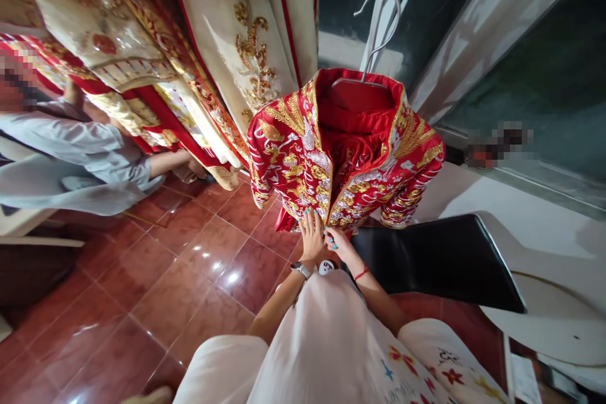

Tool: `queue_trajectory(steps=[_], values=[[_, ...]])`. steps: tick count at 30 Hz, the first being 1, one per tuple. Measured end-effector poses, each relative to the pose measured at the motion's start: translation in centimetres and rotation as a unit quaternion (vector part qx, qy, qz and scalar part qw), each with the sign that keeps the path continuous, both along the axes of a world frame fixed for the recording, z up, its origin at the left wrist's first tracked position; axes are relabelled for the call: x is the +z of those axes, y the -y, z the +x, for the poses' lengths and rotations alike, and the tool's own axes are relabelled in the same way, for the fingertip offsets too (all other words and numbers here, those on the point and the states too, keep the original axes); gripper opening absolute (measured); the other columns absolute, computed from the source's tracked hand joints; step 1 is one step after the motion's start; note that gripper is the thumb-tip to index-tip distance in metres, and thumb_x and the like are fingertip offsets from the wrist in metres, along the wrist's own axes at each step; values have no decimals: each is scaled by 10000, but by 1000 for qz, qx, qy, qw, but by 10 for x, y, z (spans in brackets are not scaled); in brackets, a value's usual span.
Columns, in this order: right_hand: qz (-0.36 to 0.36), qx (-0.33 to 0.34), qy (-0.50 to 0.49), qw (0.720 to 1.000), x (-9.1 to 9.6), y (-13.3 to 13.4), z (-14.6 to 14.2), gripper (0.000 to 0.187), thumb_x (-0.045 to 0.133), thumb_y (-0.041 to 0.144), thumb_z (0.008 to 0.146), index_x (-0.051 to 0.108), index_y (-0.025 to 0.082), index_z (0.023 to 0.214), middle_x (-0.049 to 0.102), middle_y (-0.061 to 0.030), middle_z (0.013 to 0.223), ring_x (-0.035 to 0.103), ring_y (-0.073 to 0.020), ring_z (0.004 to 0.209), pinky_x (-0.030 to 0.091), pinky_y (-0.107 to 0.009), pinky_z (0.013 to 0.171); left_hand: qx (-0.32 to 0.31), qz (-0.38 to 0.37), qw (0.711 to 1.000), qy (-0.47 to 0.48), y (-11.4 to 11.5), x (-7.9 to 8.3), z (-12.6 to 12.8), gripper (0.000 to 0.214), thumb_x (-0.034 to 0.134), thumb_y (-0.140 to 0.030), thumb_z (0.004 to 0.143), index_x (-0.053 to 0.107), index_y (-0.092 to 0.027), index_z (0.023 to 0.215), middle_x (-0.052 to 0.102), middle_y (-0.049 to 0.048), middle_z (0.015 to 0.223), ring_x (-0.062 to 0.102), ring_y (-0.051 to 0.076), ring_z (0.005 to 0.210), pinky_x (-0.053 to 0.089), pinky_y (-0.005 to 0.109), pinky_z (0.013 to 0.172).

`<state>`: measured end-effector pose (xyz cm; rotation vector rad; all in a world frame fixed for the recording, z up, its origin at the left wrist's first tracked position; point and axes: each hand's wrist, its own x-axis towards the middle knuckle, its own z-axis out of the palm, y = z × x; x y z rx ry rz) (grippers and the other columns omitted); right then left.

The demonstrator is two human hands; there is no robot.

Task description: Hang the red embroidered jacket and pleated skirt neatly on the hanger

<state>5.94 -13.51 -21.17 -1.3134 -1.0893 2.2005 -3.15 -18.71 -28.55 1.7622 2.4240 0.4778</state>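
A red jacket [303,164] with gold and silver embroidery hangs in front of me on a metal hanger [364,69], its hook caught on a white metal bar. The front edges part at the collar and come together near the hem. Down at the lower front, my left hand [311,237] lies against the embroidered panel with its fingers stretched out. Close beside it, my right hand [337,241] has its fingers curled at the front edge. Whether a fastener sits between those fingers is too small to tell.
Long white and red embroidered garments [255,44] hang at the upper left. A seated person in a pale shirt [85,145] is at the far left. On the right stand a black flat panel [435,259] and a round white board [558,315]. Red tiles [189,278] cover the floor.
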Motion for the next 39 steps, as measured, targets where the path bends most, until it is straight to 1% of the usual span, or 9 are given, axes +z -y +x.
queue_trajectory(steps=[4, 8, 11, 15, 18, 21, 24, 31, 39], values=[[12, 1, 1, 1000, 3, 3, 0, 370, 639, 458, 764, 426, 219, 579, 314, 99, 438, 214, -46, 394, 153, -218, 414, -4, -13, 1000, 3, -12, 4, -3, 738, 440, -210, 887, 258, -10, 1574, 220, 261, 1646, 163, 376, 1550, 177, 597, 1238], [23, -5, -4, 1000, 14, -18, 0, 360, 653, 439, 748, 415, 224, 583, 318, 94, 455, 215, -49, 403, 156, -225, 408, -7, -20, 1000, 12, -20, 3, 3, 684, 382, -173, 899, 300, -15, 1560, 296, 251, 1625, 230, 351, 1539, 212, 579, 1231], [47, -18, -15, 999, 22, -32, 0, 387, 675, 438, 736, 385, 227, 593, 301, 97, 474, 212, -46, 421, 179, -225, 415, -13, -9, 1000, 19, -21, 6, 7, 634, 368, -242, 942, 346, -16, 1534, 344, 263, 1600, 266, 361, 1525, 218, 586, 1219], [65, -21, -19, 997, 25, -30, 4, 387, 678, 493, 698, 411, 225, 617, 331, 94, 481, 217, -46, 430, 185, -223, 418, 19, 33, 998, 41, -19, 24, 5, 635, 378, -422, 984, 409, -19, 1474, 424, 289, 1530, 370, 384, 1456, 273, 576, 1175], [73, -25, -15, 997, 23, -23, 9, 392, 656, 542, 688, 428, 228, 634, 321, 98, 476, 210, -49, 423, 182, -226, 413, 32, 23, 997, 62, -22, 47, -2, 561, 438, -513, 971, 563, -75, 1298, 591, 252, 1339, 534, 365, 1278, 373, 505, 1083], [78, -24, -11, 997, 21, -19, 12, 399, 647, 561, 681, 433, 229, 630, 305, 100, 474, 203, -51, 420, 174, -229, 411, 5, -29, 996, 82, -29, 66, -5, 323, 469, -393, 984, 637, -163, 1137, 704, 160, 1106, 632, 305, 1083, 422, 421, 972], [79, -23, -5, 997, 21, -21, 11, 398, 661, 557, 668, 445, 226, 621, 292, 102, 468, 206, -51, 416, 164, -232, 409, -10, -47, 994, 94, -33, 73, -3, 212, 468, -252, 979, 654, -196, 1063, 735, 103, 987, 666, 259, 990, 426, 365, 908], [86, -28, -9, 996, 25, -31, 10, 392, 694, 512, 685, 444, 219, 613, 291, 97, 493, 210, -49, 437, 162, -237, 427, -11, -50, 993, 104, -36, 75, -2, 231, 445, -218, 991, 672, -191, 1028, 750, 93, 924, 688, 232, 940, 420, 324, 863], [88, -34, -10, 995, 19, -19, 10, 427, 662, 587, 718, 451, 227, 629, 298, 104, 461, 216, -53, 399, 183, -236, 402, -27, -46, 992, 116, -32, 75, -2, 188, 504, -196, 966, 678, -196, 1037, 756, 84, 964, 695, 232, 938, 430, 309, 842]])
